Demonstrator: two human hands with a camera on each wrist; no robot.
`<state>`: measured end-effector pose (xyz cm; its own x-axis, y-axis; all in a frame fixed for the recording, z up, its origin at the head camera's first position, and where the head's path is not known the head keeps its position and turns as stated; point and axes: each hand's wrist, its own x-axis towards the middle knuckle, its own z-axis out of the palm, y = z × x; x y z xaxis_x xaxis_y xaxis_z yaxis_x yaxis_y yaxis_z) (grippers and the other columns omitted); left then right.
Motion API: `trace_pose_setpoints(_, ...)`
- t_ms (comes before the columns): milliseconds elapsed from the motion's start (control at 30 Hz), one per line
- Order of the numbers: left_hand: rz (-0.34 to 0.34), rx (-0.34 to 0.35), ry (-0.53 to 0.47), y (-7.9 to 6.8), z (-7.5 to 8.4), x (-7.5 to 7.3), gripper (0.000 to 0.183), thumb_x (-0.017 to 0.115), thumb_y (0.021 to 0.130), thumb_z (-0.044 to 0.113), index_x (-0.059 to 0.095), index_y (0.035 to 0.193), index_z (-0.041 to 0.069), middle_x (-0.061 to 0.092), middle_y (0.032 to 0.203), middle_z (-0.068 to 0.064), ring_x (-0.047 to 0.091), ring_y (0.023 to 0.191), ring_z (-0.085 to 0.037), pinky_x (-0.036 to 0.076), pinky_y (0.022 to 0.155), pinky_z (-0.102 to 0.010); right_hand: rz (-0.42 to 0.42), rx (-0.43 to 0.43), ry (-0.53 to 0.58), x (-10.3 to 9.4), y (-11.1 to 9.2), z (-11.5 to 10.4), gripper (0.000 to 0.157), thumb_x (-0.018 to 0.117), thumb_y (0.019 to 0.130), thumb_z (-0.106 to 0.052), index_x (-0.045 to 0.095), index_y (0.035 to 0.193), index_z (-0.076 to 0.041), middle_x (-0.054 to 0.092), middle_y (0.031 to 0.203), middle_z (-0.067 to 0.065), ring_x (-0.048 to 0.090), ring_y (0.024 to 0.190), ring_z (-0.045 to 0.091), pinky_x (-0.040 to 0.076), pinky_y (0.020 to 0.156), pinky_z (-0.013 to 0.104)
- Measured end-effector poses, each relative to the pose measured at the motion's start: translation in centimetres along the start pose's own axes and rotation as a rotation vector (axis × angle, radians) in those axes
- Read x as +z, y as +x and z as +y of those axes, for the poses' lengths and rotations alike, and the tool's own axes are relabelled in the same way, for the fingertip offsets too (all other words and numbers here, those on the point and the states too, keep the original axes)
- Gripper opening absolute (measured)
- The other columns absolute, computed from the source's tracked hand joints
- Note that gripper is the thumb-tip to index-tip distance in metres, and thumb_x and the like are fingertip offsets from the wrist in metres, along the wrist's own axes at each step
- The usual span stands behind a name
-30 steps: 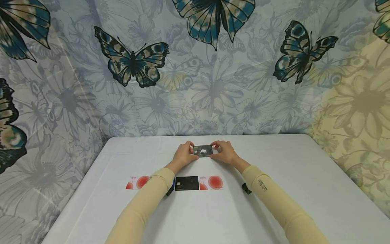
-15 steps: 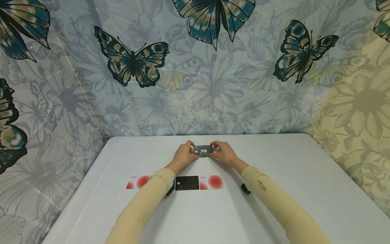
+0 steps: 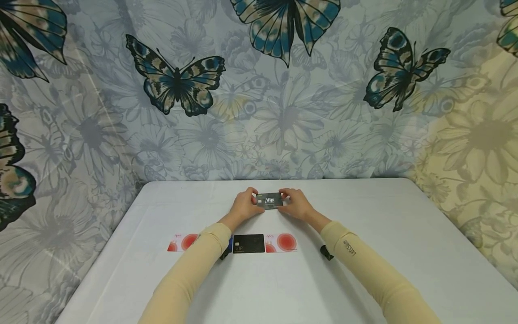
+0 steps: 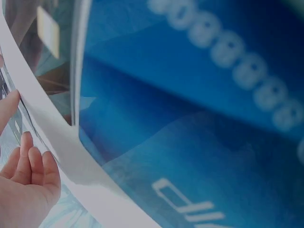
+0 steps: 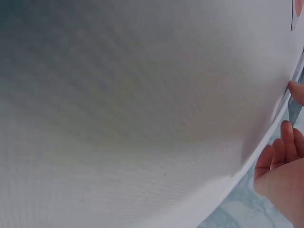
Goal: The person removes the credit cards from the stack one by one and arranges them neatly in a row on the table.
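Observation:
A dark grey card marked "Vip" point(image 3: 269, 201) faces me near the far side of the table. My left hand point(image 3: 244, 203) pinches its left edge, while the right hand point(image 3: 297, 204) pinches the right edge. Nearer to me lies a row of cards: a black VIP card point(image 3: 248, 243), a red-and-white card point(image 3: 281, 242) to its right, and another red-and-white card point(image 3: 182, 242) at the row's left end, partly behind the left sleeve. A blue card point(image 4: 190, 118) fills the left wrist view; the left forearm mostly hides it in the head view.
The white-covered table point(image 3: 364, 216) carries the cards. Behind it hangs a cloth backdrop point(image 3: 283, 112) with butterflies and flowers, close against the table's far edge. Both yellow sleeves point(image 3: 190, 274) reach across the table, the left one over the card row.

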<state>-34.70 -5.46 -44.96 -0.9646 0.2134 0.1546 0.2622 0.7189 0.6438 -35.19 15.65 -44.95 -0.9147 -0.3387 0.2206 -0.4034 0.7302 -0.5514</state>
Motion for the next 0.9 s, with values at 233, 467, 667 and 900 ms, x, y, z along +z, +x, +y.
trace_pose_setpoints(233,-0.007,-0.019,0.003,0.0,-0.1,-0.2,0.056,0.084,0.075,0.017,0.057,0.121,0.002,0.057,0.081,-0.001,0.053,0.082,-0.022,0.045,0.085,-0.039,0.005,-0.032,0.003,0.0,0.0,-0.2,0.053,0.078,0.079,-0.007,0.057,0.126,0.007,0.065,0.101,0.013,0.053,0.096,0.032,0.042,0.089,0.047)
trace_pose_setpoints(467,0.003,0.015,0.011,0.1,-0.1,-0.5,0.057,0.085,0.076,0.018,0.058,0.123,0.001,0.059,0.082,-0.002,0.055,0.083,-0.022,0.046,0.085,-0.039,0.005,-0.013,-0.005,-0.1,-0.1,-0.1,0.053,0.079,0.081,-0.011,0.057,0.127,0.003,0.065,0.102,0.01,0.05,0.093,0.029,0.041,0.085,0.044)
trace_pose_setpoints(667,0.003,0.016,0.007,0.0,0.2,-0.8,0.057,0.084,0.077,0.02,0.057,0.125,0.003,0.061,0.083,-0.003,0.055,0.084,-0.022,0.045,0.087,-0.039,0.035,-0.036,0.036,-0.5,-0.4,-0.1,0.055,0.079,0.079,-0.01,0.056,0.128,0.003,0.064,0.102,0.012,0.05,0.092,0.031,0.04,0.084,0.044)
trace_pose_setpoints(900,0.0,0.036,-0.018,-0.9,0.6,-1.2,0.057,0.084,0.077,0.019,0.055,0.124,0.005,0.06,0.084,-0.004,0.053,0.081,-0.021,0.045,0.083,-0.038,0.049,-0.054,0.058,-0.5,-1.3,-0.2,0.056,0.08,0.079,-0.009,0.055,0.129,0.001,0.063,0.102,0.011,0.05,0.094,0.03,0.04,0.085,0.043)
